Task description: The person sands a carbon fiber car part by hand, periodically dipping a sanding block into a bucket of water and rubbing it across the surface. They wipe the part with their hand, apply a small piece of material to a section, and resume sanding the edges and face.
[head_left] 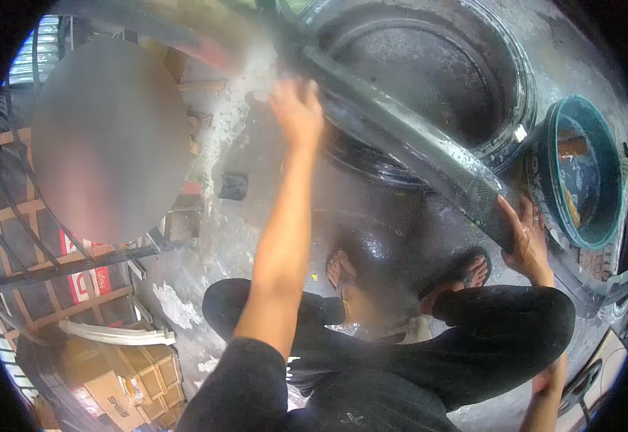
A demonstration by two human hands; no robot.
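A long dark panel (429, 144) with a fine woven-looking texture and wet shine runs slantwise from the top middle to the lower right. My right hand (526, 241) grips its near edge towards the lower end, fingers spread along the surface. Up at the far part, my left hand (298, 111) is at or against the panel's near edge. Motion blurs those fingers, and I cannot make out whether anything is in them. Beneath the panel lies a large round black tub or tyre-like ring (508, 50) with a wet rim.
A teal basin (587, 173) with water stands at the right. My sandalled feet (339, 270) rest on the wet concrete floor (256, 209). At left are a black metal grille (76, 270), cardboard boxes (127, 389) and a white curved strip (116, 334). A blurred oval covers the upper left.
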